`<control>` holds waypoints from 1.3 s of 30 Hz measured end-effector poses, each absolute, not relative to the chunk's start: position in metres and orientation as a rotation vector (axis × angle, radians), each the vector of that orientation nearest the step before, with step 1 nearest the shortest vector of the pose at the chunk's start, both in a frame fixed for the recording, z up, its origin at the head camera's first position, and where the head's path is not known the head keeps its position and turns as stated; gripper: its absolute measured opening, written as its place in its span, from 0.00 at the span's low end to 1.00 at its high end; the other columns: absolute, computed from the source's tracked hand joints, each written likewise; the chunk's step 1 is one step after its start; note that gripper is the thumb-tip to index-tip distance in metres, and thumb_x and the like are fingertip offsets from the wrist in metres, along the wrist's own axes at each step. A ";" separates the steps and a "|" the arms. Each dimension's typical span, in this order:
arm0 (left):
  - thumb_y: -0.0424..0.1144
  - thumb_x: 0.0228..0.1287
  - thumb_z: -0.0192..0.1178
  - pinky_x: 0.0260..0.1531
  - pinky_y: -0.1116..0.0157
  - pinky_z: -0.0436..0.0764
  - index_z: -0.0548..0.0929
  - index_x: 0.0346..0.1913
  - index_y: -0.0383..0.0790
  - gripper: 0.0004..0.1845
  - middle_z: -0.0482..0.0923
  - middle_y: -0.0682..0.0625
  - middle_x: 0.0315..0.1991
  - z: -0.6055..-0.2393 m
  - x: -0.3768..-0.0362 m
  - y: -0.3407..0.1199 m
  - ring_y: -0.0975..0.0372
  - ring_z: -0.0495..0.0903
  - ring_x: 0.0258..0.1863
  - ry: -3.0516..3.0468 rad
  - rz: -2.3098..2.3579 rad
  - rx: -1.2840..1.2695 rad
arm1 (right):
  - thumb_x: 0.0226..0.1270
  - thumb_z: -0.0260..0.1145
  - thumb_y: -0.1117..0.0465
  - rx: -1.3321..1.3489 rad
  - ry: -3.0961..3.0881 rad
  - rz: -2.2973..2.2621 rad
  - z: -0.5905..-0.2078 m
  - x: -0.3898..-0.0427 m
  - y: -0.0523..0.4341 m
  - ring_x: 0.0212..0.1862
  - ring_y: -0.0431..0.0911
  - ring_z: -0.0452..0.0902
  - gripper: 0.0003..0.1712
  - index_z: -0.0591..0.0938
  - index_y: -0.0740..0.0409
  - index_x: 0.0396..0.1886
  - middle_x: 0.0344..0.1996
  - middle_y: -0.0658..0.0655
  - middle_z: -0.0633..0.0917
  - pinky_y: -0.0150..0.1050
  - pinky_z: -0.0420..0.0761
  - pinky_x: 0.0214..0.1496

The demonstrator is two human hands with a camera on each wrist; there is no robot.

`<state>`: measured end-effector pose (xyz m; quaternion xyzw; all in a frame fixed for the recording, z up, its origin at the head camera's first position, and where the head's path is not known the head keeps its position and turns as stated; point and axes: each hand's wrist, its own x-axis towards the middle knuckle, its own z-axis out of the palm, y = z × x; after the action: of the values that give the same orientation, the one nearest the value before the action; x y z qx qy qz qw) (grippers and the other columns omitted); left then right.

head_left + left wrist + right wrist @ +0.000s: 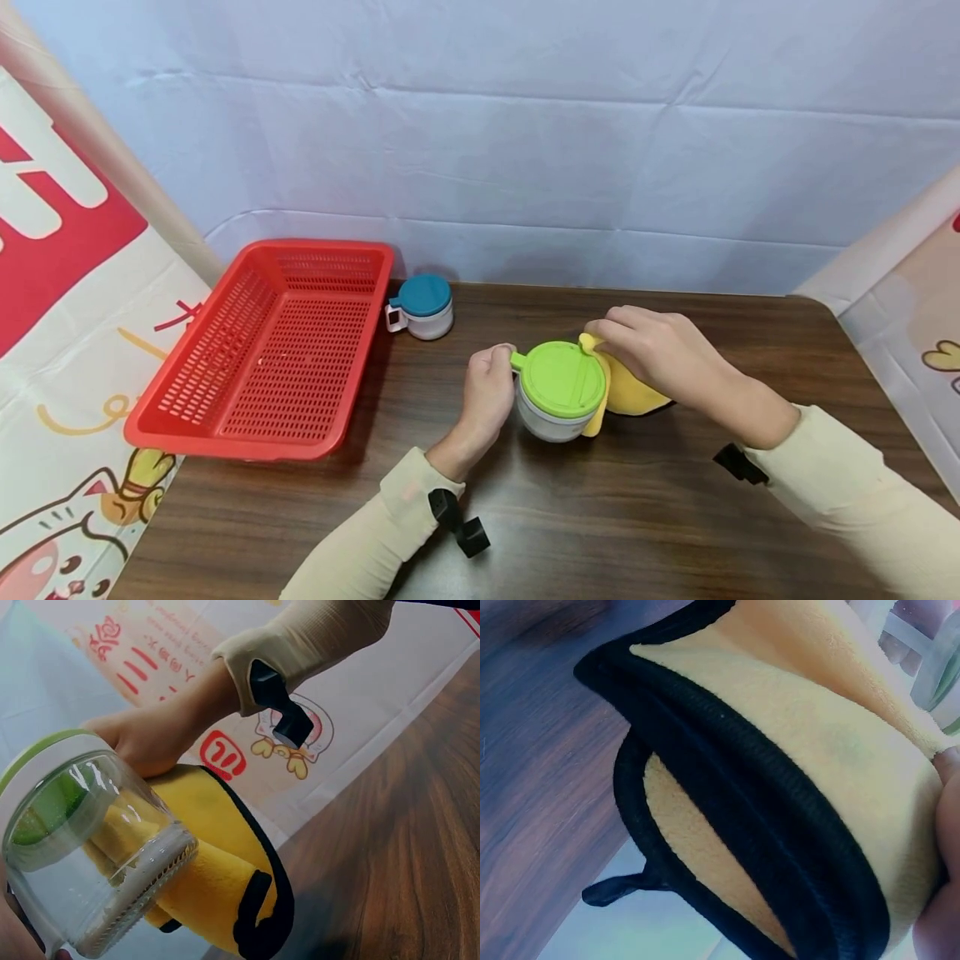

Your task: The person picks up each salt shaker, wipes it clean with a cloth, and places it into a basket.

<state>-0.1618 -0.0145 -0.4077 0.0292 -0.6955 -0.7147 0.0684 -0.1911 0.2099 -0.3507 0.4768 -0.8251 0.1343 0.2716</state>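
Note:
My left hand (487, 396) grips the handle of a clear jar (551, 425) with a bright green lid (562, 379). My right hand (660, 346) holds a yellow cloth (633, 392) against the right side of this jar. In the left wrist view, the jar (142, 832) is tilted, and the yellow shows through its glass. Black edging and a small black loop (622, 887) trim the folded cloth (795, 727) in the right wrist view. Most of the right hand's fingertips are hidden behind the cloth.
A red perforated basket (300, 367) stands at the left of the brown wooden table (570, 533). Beside its far right corner is a small jar with a blue lid (425, 296), its handle facing the basket. A pale cloth backdrop (487, 150) hangs behind the table.

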 end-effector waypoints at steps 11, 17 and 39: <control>0.29 0.64 0.43 0.25 0.68 0.59 0.63 0.14 0.46 0.20 0.56 0.56 0.15 -0.408 -0.162 -0.013 0.64 0.57 0.21 -2.075 -2.162 0.093 | 0.83 0.48 0.48 1.326 -2.243 0.431 -0.347 -0.197 0.201 0.30 0.40 0.75 0.20 0.83 0.53 0.45 0.32 0.47 0.79 0.39 0.77 0.26; 0.29 0.64 0.44 0.25 0.68 0.59 0.64 0.14 0.46 0.20 0.56 0.57 0.15 -0.409 -0.162 -0.013 0.64 0.57 0.21 -2.064 -2.167 0.103 | 0.60 0.74 0.69 1.330 -2.262 0.437 -0.347 -0.201 0.197 0.31 0.40 0.76 0.15 0.83 0.52 0.45 0.33 0.47 0.80 0.39 0.78 0.27; 0.30 0.66 0.42 0.22 0.69 0.59 0.62 0.15 0.45 0.20 0.57 0.56 0.14 -0.406 -0.160 -0.012 0.64 0.57 0.17 -2.096 -2.173 0.056 | 0.59 0.75 0.65 1.412 -2.302 0.378 -0.336 -0.209 0.171 0.35 0.41 0.76 0.13 0.84 0.49 0.42 0.33 0.46 0.79 0.39 0.79 0.30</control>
<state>-0.1599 -0.0120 -0.4062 0.0184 -0.6927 -0.7184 0.0610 -0.2087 0.1713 -0.3358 0.5067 -0.8261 0.1356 0.2061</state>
